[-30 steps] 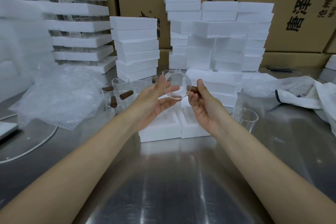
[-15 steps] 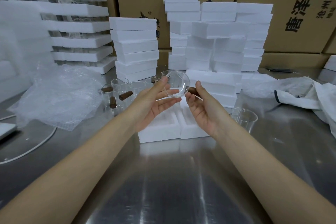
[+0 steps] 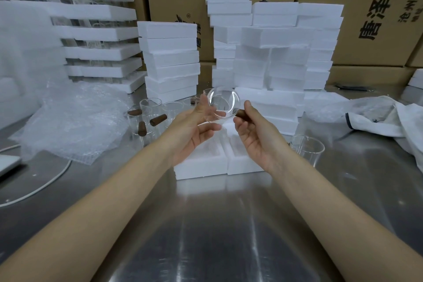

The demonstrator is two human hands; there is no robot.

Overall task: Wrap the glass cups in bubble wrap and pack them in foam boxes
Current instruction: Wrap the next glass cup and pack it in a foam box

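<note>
A clear glass cup point(image 3: 223, 104) with a brown wooden handle is held in the air between both hands, its round mouth or base facing me. My left hand point(image 3: 196, 126) supports its left side with thumb and fingers. My right hand point(image 3: 253, 130) pinches the brown handle on its right. Below the hands lie two open foam box halves point(image 3: 201, 165) side by side on the steel table. A heap of bubble wrap point(image 3: 68, 121) lies at the left. Several more glass cups with brown handles point(image 3: 148, 119) stand beside it.
Stacks of white foam boxes point(image 3: 171, 62) rise behind, with cardboard cartons point(image 3: 366, 11) at the back. One lone glass cup point(image 3: 309, 151) stands right of the foam halves. A white cloth point(image 3: 389, 119) lies at the right. A white cable point(image 3: 45, 183) curves at the left.
Both hands have lifted the cup slightly and turned it, so its round face now points more squarely at me.
</note>
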